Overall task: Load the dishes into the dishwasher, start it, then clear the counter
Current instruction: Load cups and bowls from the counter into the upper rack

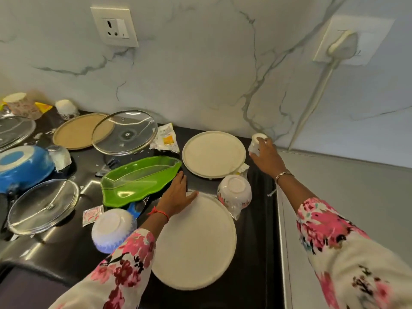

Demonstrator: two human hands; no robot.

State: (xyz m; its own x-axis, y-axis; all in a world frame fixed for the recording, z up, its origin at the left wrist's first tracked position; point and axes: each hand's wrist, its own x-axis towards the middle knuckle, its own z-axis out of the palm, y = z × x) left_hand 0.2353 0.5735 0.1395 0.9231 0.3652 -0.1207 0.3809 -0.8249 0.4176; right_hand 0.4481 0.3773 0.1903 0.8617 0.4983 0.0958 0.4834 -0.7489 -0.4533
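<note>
Inverted cup (258, 142) in right hand (266, 158), left hand (176, 197) on cream plate (196, 248)

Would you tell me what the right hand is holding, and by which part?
The right hand grips the small white cup round its side.

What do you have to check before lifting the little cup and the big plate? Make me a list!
1. Right hand grips the small cup: ok.
2. Small cup is upside down, nothing to spill: ok.
3. Left hand holds the near plate: not ok, it only rests on the rim.
4. Near plate is bare where it shows: ok.
5. Floral bowl stands apart from the near plate: cannot tell, very close.
6. Dishwasher open: cannot tell, not in view.
</note>
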